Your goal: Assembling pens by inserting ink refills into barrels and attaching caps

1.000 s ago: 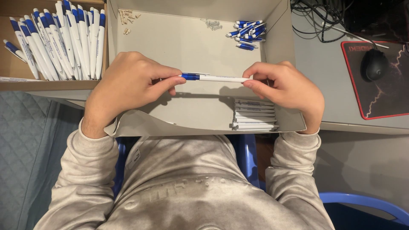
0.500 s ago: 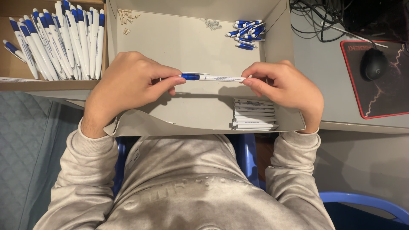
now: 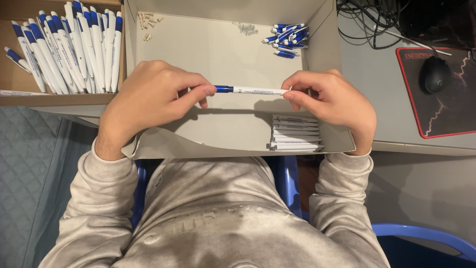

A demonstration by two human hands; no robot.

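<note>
I hold a pen point(image 3: 252, 90) level between my two hands, over the middle of an open grey box point(image 3: 218, 54). My left hand point(image 3: 148, 101) is curled nearly closed, thumb and forefinger pinched on the pen's blue end. My right hand point(image 3: 333, 101) is curled the same way, its fingertips point(image 3: 292, 97) closed on the white end; something small and thin seems to stick out there, though I cannot make out what it is. The pen is clear of the box floor and casts a shadow on it below.

Inside the box, just under my right hand, lies a stack of white barrels point(image 3: 296, 134) against the near wall. In the far right corner sits a heap of blue caps point(image 3: 287, 38). Beside them, towards the middle of the far wall, is a scatter of small springs point(image 3: 246, 29), and in the far left corner a few pale little pieces point(image 3: 148, 22).

To my left, a brown box point(image 3: 15, 84) holds a row of finished blue-and-white pens point(image 3: 69, 47), leaning side by side. To my right, on the desk point(image 3: 377, 99), a black mouse point(image 3: 434, 74) rests on a red-edged mat point(image 3: 446, 116), well apart from my hands, with cables point(image 3: 372, 22) tangled beyond it.
</note>
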